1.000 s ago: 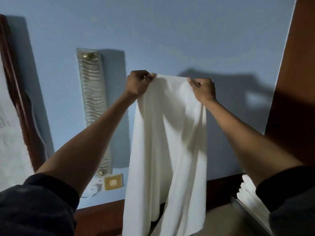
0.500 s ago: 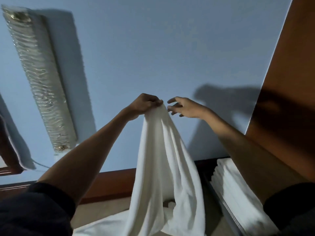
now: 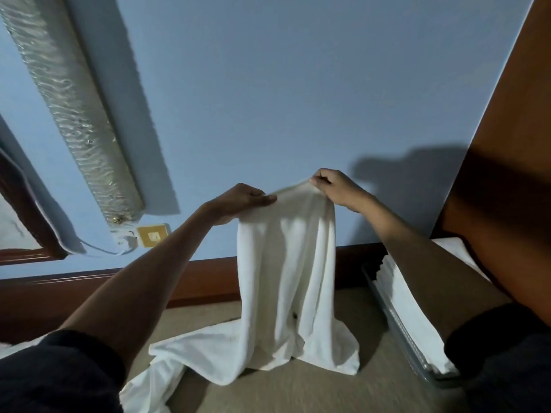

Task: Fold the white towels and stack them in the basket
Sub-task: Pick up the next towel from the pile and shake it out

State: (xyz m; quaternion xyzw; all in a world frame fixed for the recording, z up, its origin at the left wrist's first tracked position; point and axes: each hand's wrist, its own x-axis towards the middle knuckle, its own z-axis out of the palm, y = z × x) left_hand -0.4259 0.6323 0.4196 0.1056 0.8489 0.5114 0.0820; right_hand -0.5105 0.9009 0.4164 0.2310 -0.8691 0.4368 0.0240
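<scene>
A white towel [image 3: 286,272] hangs from both hands in the middle of the view, its lower end crumpled on the tan surface [image 3: 298,391]. My left hand [image 3: 241,201] pinches the top edge at the left. My right hand [image 3: 334,186] pinches the same edge a little higher at the right. At the right stands a grey basket [image 3: 417,365] with folded white towels [image 3: 414,317] stacked in it, partly hidden by my right arm.
A blue wall rises behind with a dark wooden skirting [image 3: 208,275] along its foot. A long textured wall lamp [image 3: 77,111] and a small yellow switch plate [image 3: 153,234] sit at the left. A brown wooden panel [image 3: 512,144] borders the right.
My right hand, which had let go half a second ago, pinches the top edge again. Both hands have come down and the towel's lower end now lies on the surface.
</scene>
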